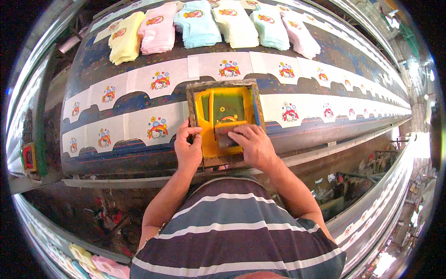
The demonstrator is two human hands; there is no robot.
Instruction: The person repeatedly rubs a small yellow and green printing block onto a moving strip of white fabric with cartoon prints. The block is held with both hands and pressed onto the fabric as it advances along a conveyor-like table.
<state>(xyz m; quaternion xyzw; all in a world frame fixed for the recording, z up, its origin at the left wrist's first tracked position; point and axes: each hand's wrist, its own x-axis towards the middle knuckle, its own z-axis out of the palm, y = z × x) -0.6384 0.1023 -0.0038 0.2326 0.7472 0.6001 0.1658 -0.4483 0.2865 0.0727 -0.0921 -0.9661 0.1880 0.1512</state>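
A wooden printing screen (191,95) with yellow ink lies over a row of white fabric pieces (286,109) on the long dark table. My left hand (188,144) is closed on the screen's left edge. My right hand (251,144) grips a squeegee (226,129) with a yellow-coated edge, which rests inside the screen on the lower part of the mesh, over a small flower and arch design. The fabric pieces on both sides of the screen carry colourful printed motifs. The piece beneath the screen is mostly hidden.
Stacks of pastel garment pieces (195,28) sit along the table's back. Another printed row (160,83) runs behind the screen. A framed screen (29,159) stands at the far left. Further long tables with pieces (97,262) flank the dark gap behind my arms.
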